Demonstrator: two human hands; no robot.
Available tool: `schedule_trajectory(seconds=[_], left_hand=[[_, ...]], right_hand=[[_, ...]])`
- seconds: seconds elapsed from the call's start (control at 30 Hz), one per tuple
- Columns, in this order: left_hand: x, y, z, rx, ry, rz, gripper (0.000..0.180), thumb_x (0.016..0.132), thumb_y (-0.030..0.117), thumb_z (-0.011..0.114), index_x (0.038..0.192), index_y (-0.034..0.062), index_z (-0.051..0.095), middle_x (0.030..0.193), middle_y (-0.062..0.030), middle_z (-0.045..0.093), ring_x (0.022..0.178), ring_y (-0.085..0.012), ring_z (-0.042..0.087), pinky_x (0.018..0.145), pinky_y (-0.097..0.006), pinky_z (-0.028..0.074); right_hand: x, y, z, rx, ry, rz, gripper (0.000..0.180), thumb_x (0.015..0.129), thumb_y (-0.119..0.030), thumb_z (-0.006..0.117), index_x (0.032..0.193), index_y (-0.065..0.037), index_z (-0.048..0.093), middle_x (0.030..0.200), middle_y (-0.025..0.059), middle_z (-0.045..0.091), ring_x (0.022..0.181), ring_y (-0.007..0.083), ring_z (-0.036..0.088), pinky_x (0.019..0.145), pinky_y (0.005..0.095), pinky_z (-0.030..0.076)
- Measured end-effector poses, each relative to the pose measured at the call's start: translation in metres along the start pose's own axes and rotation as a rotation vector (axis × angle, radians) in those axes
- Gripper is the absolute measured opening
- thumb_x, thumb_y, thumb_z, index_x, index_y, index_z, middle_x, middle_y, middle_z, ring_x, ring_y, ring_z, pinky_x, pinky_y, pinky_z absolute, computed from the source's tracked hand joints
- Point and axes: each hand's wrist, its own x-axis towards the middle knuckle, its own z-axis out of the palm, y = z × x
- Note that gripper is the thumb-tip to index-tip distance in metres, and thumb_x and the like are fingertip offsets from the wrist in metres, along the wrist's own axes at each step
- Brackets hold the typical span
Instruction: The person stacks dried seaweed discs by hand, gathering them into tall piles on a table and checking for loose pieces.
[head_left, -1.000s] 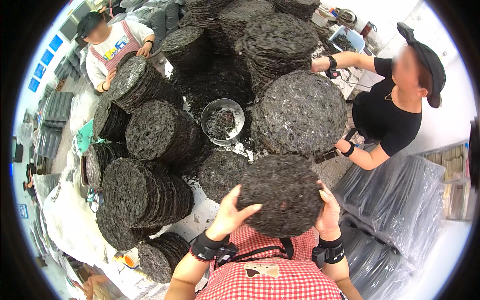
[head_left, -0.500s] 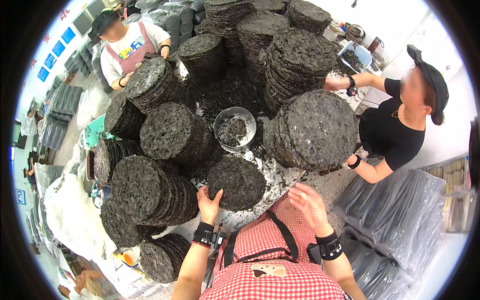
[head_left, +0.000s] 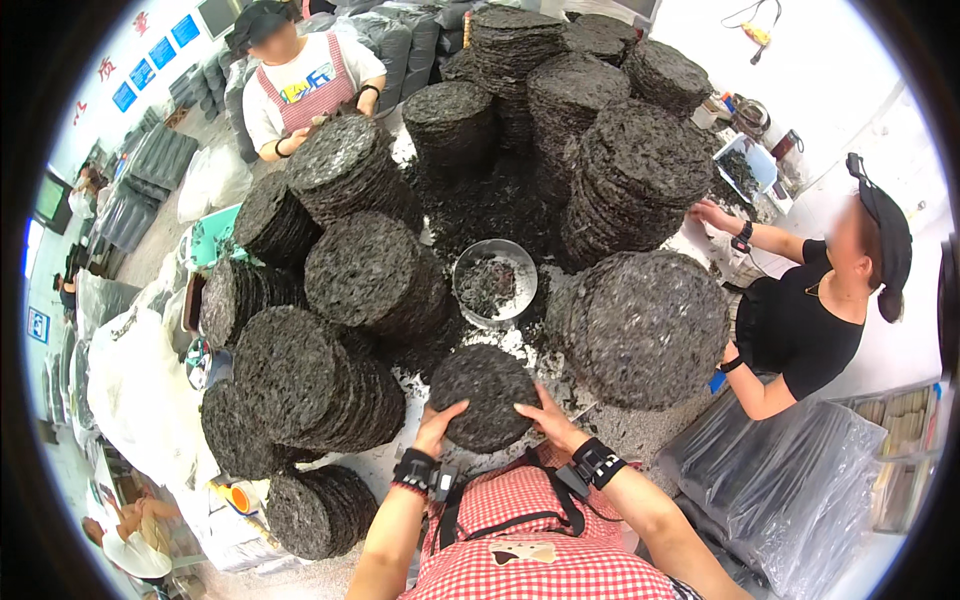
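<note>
A moment ago the person's hands were spread apart above the counter with nothing between them; now both have closed in on a small stack of dark, round, flat dried-seaweed discs (head_left: 487, 397) lying on the littered white counter (head_left: 640, 425) right in front of the checked apron, so a fresh handful looks to be gathered for squaring up or lifting. The left hand (head_left: 437, 423) cups the stack's left edge, its grip partly curled, fingers pressed to the rim; the right hand (head_left: 547, 415) does the same on the right edge, thumb on top. Both wrists carry black straps. At far left, small blue rectangular signs (head_left: 150, 65) run along the wall, and a blue square sign (head_left: 38, 325) hangs lower. White plastic sacks (head_left: 140, 385) slump beside the leaning stacks of discs (head_left: 300, 375). A round metal basin of dark crumbs (head_left: 493, 283) sits in the middle. At right, another person's hand (head_left: 712, 214) touches a tall stack, and clear plastic-wrapped dark bundles (head_left: 790, 480) lie low right.
</note>
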Motion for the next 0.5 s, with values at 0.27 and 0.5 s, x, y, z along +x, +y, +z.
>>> schedule_trajectory(seconds=[0.27, 0.5], left_hand=[[-0.096, 0.043, -0.001, -0.476, 0.175, -0.055, 0.042, 0.078, 0.005, 0.068, 0.118, 0.0005, 0.057, 0.109, -0.0113, 0.066, 0.096, -0.0271, 0.064, 0.087, -0.041, 0.052], [-0.142, 0.138, 0.178, -0.401, 0.02, 0.248, 0.058, 0.068, 0.004, 0.072, 0.123, 0.0008, 0.053, 0.112, -0.0094, 0.063, 0.101, -0.0239, 0.06, 0.092, -0.036, 0.048]], right_hand=[[-0.016, 0.103, -0.141, 0.827, -0.585, 0.132, 0.05, 0.102, -0.018, 0.036, 0.15, -0.011, 0.021, 0.155, 0.0093, 0.018, 0.137, 0.0188, 0.034, 0.104, 0.0365, 0.041], [0.033, 0.089, -0.292, 0.497, 0.214, -0.101, 0.037, 0.094, -0.019, 0.052, 0.129, -0.008, 0.046, 0.117, 0.0065, 0.051, 0.104, 0.0144, 0.052, 0.079, 0.028, 0.046]])
